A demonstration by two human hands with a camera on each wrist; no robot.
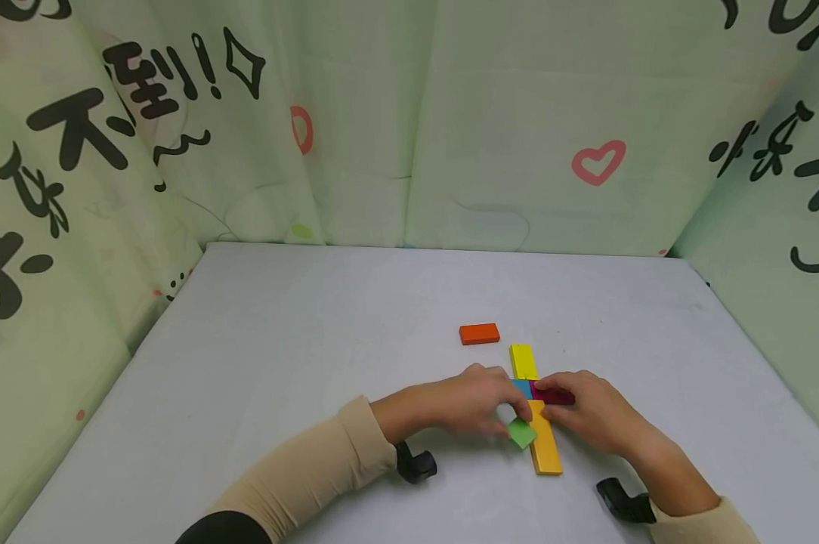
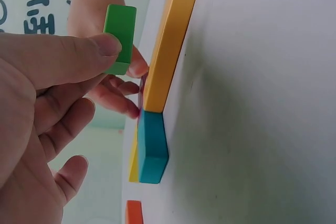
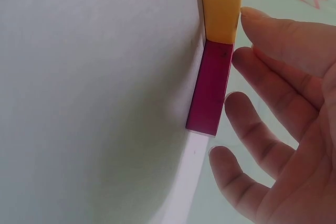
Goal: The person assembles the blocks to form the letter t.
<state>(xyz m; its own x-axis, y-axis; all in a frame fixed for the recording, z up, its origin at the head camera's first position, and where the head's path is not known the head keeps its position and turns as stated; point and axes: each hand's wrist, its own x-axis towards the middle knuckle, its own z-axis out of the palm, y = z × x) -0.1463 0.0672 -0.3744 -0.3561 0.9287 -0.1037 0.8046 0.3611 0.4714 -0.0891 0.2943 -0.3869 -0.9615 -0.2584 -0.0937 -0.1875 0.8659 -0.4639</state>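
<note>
My left hand [image 1: 474, 400] pinches a small green block [image 2: 122, 27] between thumb and fingers, held up beside the long orange-yellow block [image 1: 547, 449]. That block lies flat, its far end meeting a blue block [image 2: 153, 148] and a magenta block [image 3: 210, 88]. A yellow block [image 1: 523, 361] extends away from the blue one. My right hand [image 1: 589, 408] rests at the magenta block with loosely bent fingers. Its thumb [image 3: 257, 17] is right at the orange-yellow block's side, and its index fingertip lies close along the magenta block.
A separate red-orange block [image 1: 480, 334] lies on the white table [image 1: 301, 325], beyond the joined blocks. Light green curtains [image 1: 518, 151] with dark characters and hearts hang behind and on both sides. Black wrist mounts [image 1: 416, 462] jut out below both wrists.
</note>
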